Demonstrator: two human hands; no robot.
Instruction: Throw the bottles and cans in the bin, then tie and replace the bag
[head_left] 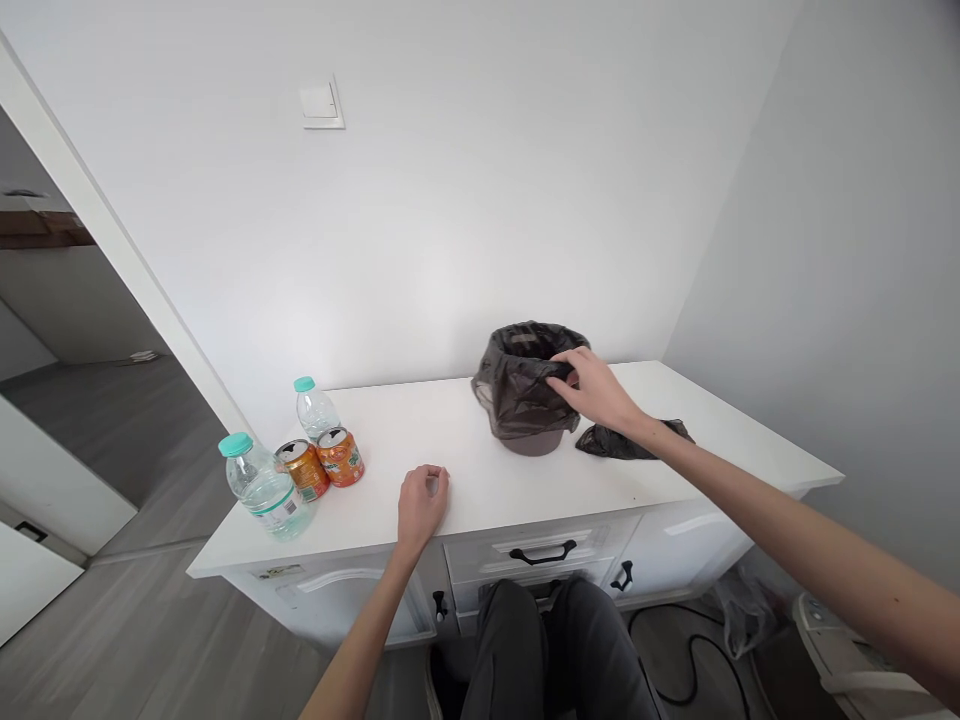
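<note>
A small bin stands on the white cabinet top, lined with a black garbage bag whose edge folds down over the outside. My right hand is at the bin's near right rim, thumb outside and fingers over the edge, pinching the bag. To the left, my left hand rests on the cabinet top near its front edge. Its fingers are curled toward the thumb with nothing visible in them. Beside the bin, partly behind my right forearm, lies another piece of black plastic bag.
At the left end of the cabinet top stand two clear bottles with teal caps, a larger one and a smaller one. Two orange drink cans are between them. A black cable lies on the floor at right.
</note>
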